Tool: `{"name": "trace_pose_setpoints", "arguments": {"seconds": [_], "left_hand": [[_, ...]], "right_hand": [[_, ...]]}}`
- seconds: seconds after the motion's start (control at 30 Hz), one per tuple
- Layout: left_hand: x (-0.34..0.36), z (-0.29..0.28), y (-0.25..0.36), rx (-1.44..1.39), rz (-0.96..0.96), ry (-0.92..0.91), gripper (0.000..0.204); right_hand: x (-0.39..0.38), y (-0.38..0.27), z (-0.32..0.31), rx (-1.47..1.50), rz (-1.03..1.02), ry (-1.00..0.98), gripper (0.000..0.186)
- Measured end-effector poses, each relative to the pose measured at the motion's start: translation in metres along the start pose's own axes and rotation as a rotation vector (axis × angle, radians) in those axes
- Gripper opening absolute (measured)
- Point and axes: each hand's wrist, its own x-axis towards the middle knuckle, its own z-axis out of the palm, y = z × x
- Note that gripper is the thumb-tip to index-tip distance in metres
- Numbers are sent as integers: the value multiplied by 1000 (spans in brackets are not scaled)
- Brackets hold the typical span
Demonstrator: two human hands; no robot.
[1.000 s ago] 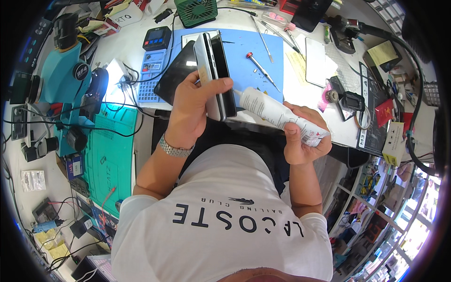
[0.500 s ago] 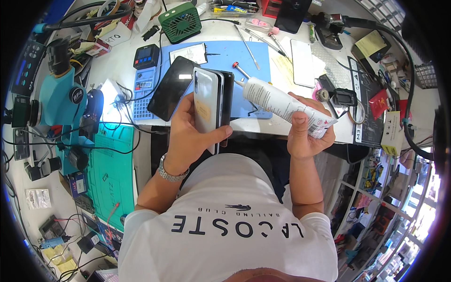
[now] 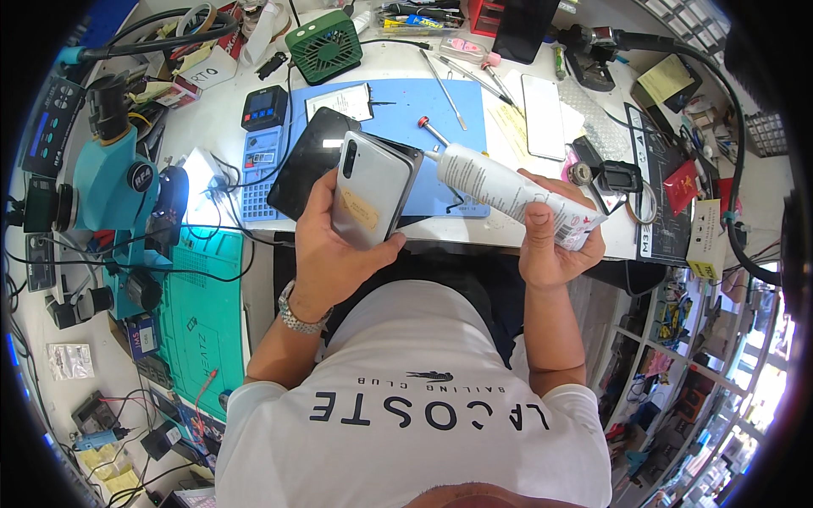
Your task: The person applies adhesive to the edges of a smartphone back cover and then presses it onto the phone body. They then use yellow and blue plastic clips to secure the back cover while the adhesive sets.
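My left hand point(image 3: 339, 258) is closed round a phone point(image 3: 373, 186), thumb along its lower edge. The phone's silver back, with a camera strip and a tan sticker, faces up; a dark layer shows beneath along the top and right edges. In my right hand point(image 3: 555, 241) is a white squeeze tube point(image 3: 487, 176), tilted, its narrow nozzle close to the phone's upper right corner. Whether the nozzle touches the phone, I cannot tell. Partly behind the phone, a black glossy screen point(image 3: 303, 165) lies on the blue mat point(image 3: 461, 97).
A red-ended pin point(image 3: 428, 124) lies beside the nozzle. Tweezer-like tools point(image 3: 445, 89) and a white phone-shaped panel point(image 3: 543, 116) lie further back. A green fan point(image 3: 325, 44) stands behind the mat, a teal microscope point(image 3: 114, 173) at the left. Cables cross the left side.
My left hand has turned the phone from nearly edge-on to back up, lowering its top end and tilting it right. My right hand and the tube have barely moved.
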Motion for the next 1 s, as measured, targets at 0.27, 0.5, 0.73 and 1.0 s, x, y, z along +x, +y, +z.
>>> {"name": "trace_pose_setpoints", "arguments": {"seconds": [0.27,0.5,0.73,1.0], "left_hand": [[2,-11,6,163,52,-27,86],[2,-20,7,314,95,-152,83],[-1,-20,6,309,72,-259,87],[-3,-24,-7,-75,-80,-205,91]], "right_hand": [[13,-13,-4,-114,144,-98,19],[16,-15,0,-18,319,-92,21],[9,3,7,157,283,-58,25],[13,33,-13,-261,106,-144,36]]}}
